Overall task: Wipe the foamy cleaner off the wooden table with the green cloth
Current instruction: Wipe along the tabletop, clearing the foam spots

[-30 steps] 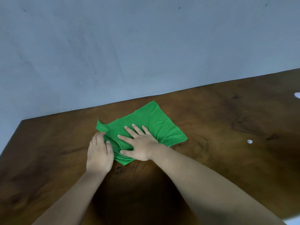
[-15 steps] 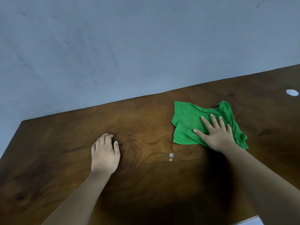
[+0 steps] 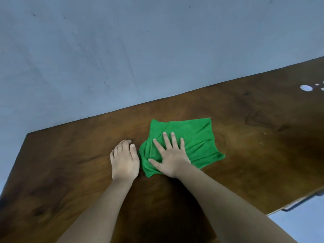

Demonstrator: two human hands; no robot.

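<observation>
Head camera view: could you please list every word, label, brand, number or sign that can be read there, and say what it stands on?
None: no text shows anywhere in this view.
The green cloth bears no visible tag or print.
The wooden table and the wall carry only grain, white foam spots and small dark specks, no writing.

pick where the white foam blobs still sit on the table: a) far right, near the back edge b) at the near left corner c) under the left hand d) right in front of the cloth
a: the white foam blobs lie far right near the back edge of the table, well away from the cloth under the right hand.
</observation>
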